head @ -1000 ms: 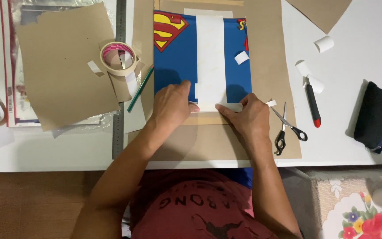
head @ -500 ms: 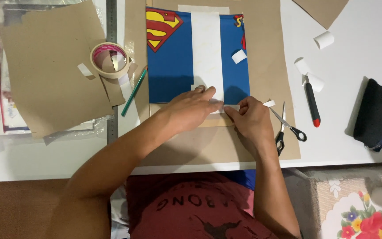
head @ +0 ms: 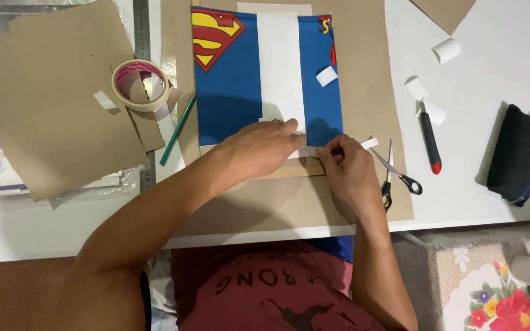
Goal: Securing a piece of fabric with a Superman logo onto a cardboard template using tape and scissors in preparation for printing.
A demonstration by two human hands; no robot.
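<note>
L hand (head: pixel 265 144) lies flat, fingers pressed on the blue cover's (head: pixel 231 92) lower edge; R hand (head: pixel 345 162) pinches a white tape strip (head: pixel 368 143) w/ thumb + fingers at the same edge, over brown paper (head: pixel 363 79) on the worktop (head: pixel 498 202). Looks approx mid-job: long white strip (head: pixel 280 61) already down the cover, bottom edge not yet taped. Scissors (head: pixel 397 175) just R of it, tape roll (head: pixel 139 83) farther L.

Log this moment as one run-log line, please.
left hand: flat on blue printed sheet | right hand: pinching white tape strip at sheet's lower edge | scissors: idle beside right hand
</note>
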